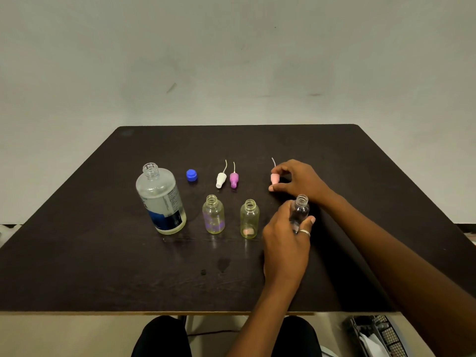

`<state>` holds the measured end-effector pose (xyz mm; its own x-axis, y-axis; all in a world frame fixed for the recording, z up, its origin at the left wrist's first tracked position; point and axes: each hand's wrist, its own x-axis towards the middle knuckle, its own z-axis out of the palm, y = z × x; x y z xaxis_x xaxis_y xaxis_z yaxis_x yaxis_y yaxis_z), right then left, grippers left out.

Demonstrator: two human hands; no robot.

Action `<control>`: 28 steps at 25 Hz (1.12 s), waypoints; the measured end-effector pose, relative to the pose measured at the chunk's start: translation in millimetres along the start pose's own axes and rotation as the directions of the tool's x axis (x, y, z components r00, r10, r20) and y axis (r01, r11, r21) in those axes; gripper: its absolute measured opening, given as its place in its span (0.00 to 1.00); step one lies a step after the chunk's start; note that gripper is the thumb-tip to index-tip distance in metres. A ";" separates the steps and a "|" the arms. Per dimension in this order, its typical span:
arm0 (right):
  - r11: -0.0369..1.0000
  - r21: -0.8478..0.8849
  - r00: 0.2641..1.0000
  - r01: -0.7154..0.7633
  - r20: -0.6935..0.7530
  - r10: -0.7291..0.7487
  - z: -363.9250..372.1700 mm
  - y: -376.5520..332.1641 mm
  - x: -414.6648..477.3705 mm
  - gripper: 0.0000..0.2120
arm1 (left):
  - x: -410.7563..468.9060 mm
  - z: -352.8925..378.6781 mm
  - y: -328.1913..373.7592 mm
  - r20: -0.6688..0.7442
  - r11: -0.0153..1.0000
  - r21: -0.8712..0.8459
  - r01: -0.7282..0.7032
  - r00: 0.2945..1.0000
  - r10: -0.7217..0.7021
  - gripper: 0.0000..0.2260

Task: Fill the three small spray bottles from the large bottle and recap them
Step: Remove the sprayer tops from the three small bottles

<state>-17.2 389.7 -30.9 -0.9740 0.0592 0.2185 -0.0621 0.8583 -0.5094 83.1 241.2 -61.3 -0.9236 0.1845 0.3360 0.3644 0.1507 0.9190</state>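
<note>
The large clear bottle (160,199) stands uncapped at the left of the dark table (103,253), its blue cap (191,175) lying behind it. Two small open bottles (213,214) (249,219) stand side by side in the middle. My left hand (284,243) grips a third small clear bottle (300,207), upright on the table. My right hand (298,180) pinches a pink spray cap (274,178) with its thin tube pointing away. A white spray cap (221,179) and a purple spray cap (234,179) lie behind the two small bottles.
A small wet spot (223,264) marks the table in front of the bottles. The wall rises behind the table's far edge. A wire basket (378,336) sits on the floor at the lower right, beside my knees.
</note>
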 end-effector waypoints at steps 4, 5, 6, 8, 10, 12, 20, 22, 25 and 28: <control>0.998 0.056 1.000 -0.006 -0.005 0.006 9.1 9.7 -4.9 0.24 | 0.4 0.7 -2.0 0.012 1.000 -0.001 0.012 1.000 -0.012 0.14; 0.998 0.062 1.000 -0.003 -0.013 0.004 9.9 10.5 -5.7 0.24 | 0.7 0.9 -2.5 0.015 1.000 0.004 0.013 1.000 -0.013 0.15; 0.998 0.065 1.000 0.001 -0.021 0.000 10.3 11.1 -6.1 0.26 | 0.9 1.1 -3.1 0.016 1.000 0.010 0.014 1.000 -0.014 0.15; 0.998 0.063 1.000 0.009 -0.025 -0.007 11.3 11.7 -6.4 0.27 | 0.5 1.1 -3.9 0.015 1.000 0.017 0.017 1.000 -0.017 0.16; 0.998 0.056 1.000 0.015 -0.025 -0.013 12.0 12.4 -6.5 0.28 | 0.1 1.5 -4.6 0.010 1.000 0.016 0.018 1.000 -0.018 0.16; 0.999 0.051 0.999 0.020 -0.028 -0.018 12.3 13.2 -6.4 0.28 | -0.6 1.3 -4.0 0.012 1.000 0.010 0.016 1.000 -0.016 0.16; 0.998 0.059 1.000 0.021 -0.024 -0.019 12.6 13.7 -7.4 0.30 | -0.9 -0.2 -3.6 0.013 1.000 0.002 0.005 1.000 -0.005 0.15; 0.998 0.061 1.000 0.006 -0.015 -0.005 11.8 13.7 -8.5 0.31 | -0.2 0.0 -4.2 0.017 1.000 0.009 0.000 1.000 0.000 0.14; 0.997 0.078 1.000 -0.014 -0.003 0.014 8.4 12.9 -12.2 0.34 | 0.7 1.5 -7.4 0.007 0.999 0.046 0.013 1.000 -0.014 0.15; 0.994 0.107 0.999 -0.036 0.010 0.035 4.1 11.4 -20.4 0.35 | 0.2 2.3 -10.2 0.018 0.997 0.063 0.052 0.998 -0.053 0.23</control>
<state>1.1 396.2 -44.6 -0.9778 0.0838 0.1922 -0.0504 0.7960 -0.6033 79.5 241.9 -71.1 -0.9394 0.1934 0.2832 0.3229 0.2206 0.9204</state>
